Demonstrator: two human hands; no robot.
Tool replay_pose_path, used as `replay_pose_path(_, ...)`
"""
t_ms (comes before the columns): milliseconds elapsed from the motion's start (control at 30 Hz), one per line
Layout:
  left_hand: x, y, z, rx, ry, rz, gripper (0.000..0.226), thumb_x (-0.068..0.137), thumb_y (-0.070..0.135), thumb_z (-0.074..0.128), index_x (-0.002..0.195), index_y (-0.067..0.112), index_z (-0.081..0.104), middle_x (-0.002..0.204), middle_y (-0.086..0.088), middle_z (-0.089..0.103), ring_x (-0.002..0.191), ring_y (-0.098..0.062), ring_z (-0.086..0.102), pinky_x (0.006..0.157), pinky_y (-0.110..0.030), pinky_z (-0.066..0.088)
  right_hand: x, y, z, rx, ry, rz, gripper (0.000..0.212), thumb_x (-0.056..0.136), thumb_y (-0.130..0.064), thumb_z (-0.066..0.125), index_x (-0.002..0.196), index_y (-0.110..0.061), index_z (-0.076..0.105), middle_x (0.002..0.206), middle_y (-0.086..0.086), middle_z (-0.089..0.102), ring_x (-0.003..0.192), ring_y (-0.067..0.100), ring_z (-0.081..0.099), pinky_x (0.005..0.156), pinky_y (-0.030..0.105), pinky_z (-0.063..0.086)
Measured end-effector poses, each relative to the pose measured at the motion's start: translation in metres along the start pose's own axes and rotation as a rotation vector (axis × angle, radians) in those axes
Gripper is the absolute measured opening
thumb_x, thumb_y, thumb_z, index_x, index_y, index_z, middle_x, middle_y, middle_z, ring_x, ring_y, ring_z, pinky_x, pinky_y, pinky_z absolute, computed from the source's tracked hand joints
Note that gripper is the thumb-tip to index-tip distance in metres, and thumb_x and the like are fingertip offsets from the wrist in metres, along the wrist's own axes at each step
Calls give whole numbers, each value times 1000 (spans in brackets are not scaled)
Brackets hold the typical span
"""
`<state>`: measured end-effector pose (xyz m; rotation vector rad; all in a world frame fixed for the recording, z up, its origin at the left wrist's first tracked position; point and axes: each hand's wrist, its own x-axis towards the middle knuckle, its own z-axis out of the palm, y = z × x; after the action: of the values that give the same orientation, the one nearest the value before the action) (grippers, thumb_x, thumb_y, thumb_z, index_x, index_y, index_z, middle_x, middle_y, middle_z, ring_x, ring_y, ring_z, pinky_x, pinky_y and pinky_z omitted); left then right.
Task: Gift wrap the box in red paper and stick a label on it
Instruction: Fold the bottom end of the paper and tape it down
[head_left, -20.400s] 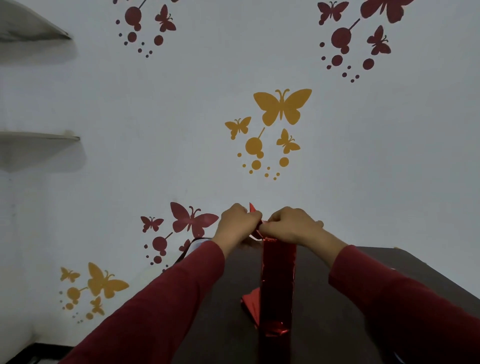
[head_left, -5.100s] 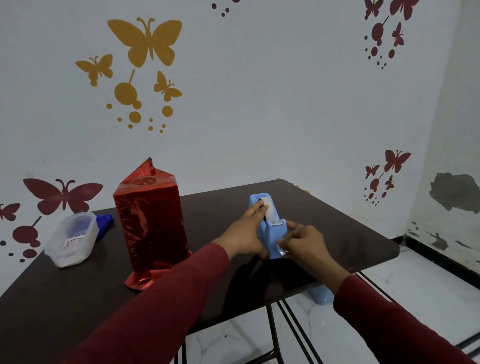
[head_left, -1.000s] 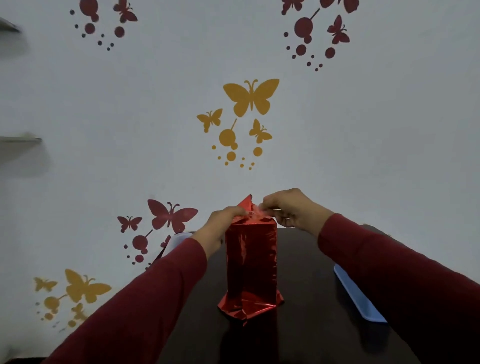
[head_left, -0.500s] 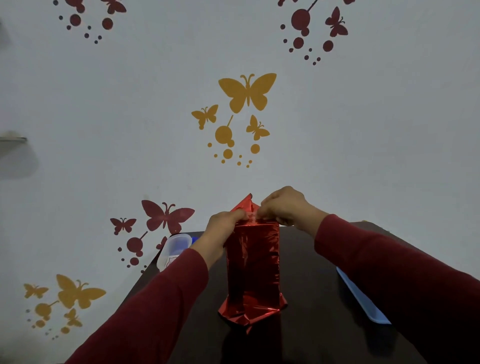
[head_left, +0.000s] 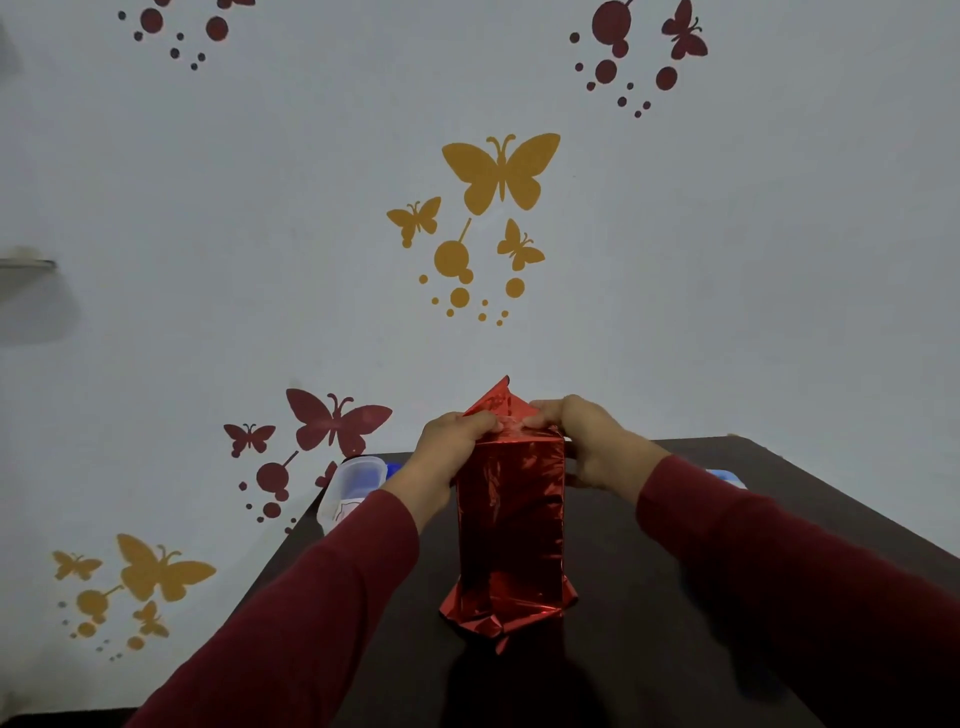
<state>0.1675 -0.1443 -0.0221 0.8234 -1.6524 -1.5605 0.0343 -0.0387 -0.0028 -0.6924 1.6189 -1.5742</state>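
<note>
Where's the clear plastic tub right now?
Head view: clear tub sits at the table's far-left corner, left of the red-wrapped box, just beyond the left sleeve.

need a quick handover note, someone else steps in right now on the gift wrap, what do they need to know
Left hand: pinches the red paper at the box's top left edge.
Right hand: grips the top right corner of the box.
The box stands upright mid table, sides covered in red paper; a pointed flap sticks up at the top.
Done: sides wrapped.
Left: fold and fix the top flap, tidy the crumpled bottom end, stick on a label; none shows on the box yet.
</note>
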Motion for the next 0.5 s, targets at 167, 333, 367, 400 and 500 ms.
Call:
replay_pose_path(167,-1,0,-4,-21,-4,0,23,85,19,75,105,9,69,88,-8,75,74,-20,71,66,-29,56,-7,-2,10,-151,46,-92,12,81,-16,71,92,-20,73,109,4,72,103,22,67,95,42,54)
replay_pose_path(333,-1,-1,-2,-31,5,-6,22,84,18,75,103,9,69,88,-10,76,79,-24,73,73,-33,58,-1,-7,16,-212,116,-101,32,61,-25,76,92,-16,74,109,11,76,103,29,73,99,48,57)
replay_pose_path(367,-1,-1,-2,-38,7,-8,21,84,18,75,102,10,69,88,-10,75,80,-25,72,74,-34,58,4,-6,15,-220,113,-113,36,60,-27,77,93,-14,75,109,11,76,100,29,74,98,47,58)
replay_pose_path(400,-1,-1,-2,-42,9,-12,20,84,18,76,101,10,69,88,-10,75,80,-25,72,76,-35,58,3,-4,15,-192,110,-110,37,63,-27,79,97,-13,76,110,12,77,98,27,74,98,45,58)
replay_pose_path(500,-4,0,-2,-30,11,-18,22,83,18,77,102,8,70,96,-13,76,86,-28,73,86,-40,59,-6,2,9,-114,85,-63,34,69,-29,79,100,-17,77,102,5,76,98,23,70,99,47,52)
